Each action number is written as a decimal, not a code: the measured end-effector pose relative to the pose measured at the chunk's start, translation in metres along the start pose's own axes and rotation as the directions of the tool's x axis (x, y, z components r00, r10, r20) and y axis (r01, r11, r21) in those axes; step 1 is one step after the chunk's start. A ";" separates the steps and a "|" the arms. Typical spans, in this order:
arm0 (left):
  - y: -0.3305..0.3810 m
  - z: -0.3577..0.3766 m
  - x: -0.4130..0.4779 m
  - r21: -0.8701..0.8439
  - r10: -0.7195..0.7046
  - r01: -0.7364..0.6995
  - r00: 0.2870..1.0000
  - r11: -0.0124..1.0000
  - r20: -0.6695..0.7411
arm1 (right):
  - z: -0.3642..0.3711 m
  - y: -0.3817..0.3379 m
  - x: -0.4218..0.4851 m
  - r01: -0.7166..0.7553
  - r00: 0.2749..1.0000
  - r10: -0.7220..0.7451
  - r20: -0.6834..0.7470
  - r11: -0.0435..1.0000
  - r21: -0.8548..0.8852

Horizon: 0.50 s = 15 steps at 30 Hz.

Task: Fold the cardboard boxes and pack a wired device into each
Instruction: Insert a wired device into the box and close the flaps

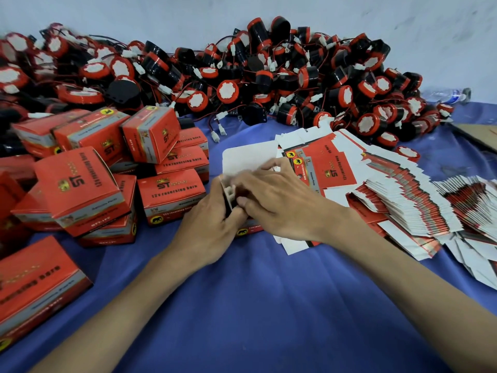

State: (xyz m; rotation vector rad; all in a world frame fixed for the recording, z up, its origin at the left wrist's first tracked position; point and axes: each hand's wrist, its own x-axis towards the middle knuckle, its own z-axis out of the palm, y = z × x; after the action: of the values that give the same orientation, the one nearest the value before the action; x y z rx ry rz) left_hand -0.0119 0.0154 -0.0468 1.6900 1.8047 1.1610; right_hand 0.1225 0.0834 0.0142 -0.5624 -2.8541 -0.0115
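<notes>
At the middle of the blue cloth, both hands work on one open red cardboard box (248,230), whose white lid flap (242,160) stands up behind them. My left hand (212,224) grips the box's left side. My right hand (271,200) lies over the opening with fingers curled, pressing on a black wired device (228,203) with a white connector that sits in the box. Most of the box and the device is hidden under my hands. A big heap of black-and-red wired devices (269,84) stretches along the wall behind.
Several closed red boxes (113,168) are piled at the left, one large at the near left. Fanned stacks of flat unfolded boxes (390,195) lie to the right. A plastic water bottle (446,94) lies at the far right by the wall. Blue cloth (255,305) covers the table.
</notes>
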 end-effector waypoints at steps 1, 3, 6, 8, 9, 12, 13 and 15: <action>0.000 0.000 0.000 -0.010 -0.007 0.007 1.000 1.000 -0.005 | -0.002 0.000 0.000 0.010 1.000 -0.011 0.013 0.998 0.067; 0.000 -0.001 0.000 -0.034 -0.011 0.010 1.000 0.999 -0.016 | -0.003 0.000 0.000 0.032 0.999 -0.031 -0.009 0.993 0.118; 0.001 -0.002 0.002 -0.064 -0.008 0.008 1.000 0.998 -0.006 | 0.000 0.000 0.001 0.040 0.996 -0.026 -0.091 0.986 0.162; -0.001 -0.004 0.002 -0.099 -0.009 0.011 1.000 0.995 0.021 | -0.001 0.003 0.001 0.032 0.997 -0.017 -0.070 0.976 0.213; -0.001 -0.004 0.002 -0.107 -0.003 0.007 0.999 0.994 0.041 | -0.002 0.005 0.001 0.031 0.999 -0.023 -0.043 0.980 0.198; 0.000 -0.007 0.003 -0.237 0.038 -0.008 0.992 0.971 0.122 | -0.004 0.009 -0.001 0.055 0.998 -0.058 0.038 0.995 0.085; 0.001 -0.008 0.004 -0.326 0.044 0.000 0.991 0.945 0.128 | -0.003 0.009 -0.002 0.058 0.997 -0.061 0.043 0.996 0.067; 0.001 -0.010 0.007 -0.470 0.019 0.032 0.994 0.882 0.103 | 0.001 0.009 -0.002 0.054 0.999 -0.054 -0.004 0.995 0.082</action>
State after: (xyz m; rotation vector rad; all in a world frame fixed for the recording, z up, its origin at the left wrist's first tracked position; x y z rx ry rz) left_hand -0.0202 0.0190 -0.0391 1.4225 1.3196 1.3483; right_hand 0.1280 0.0910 0.0128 -0.4685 -2.8518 0.0954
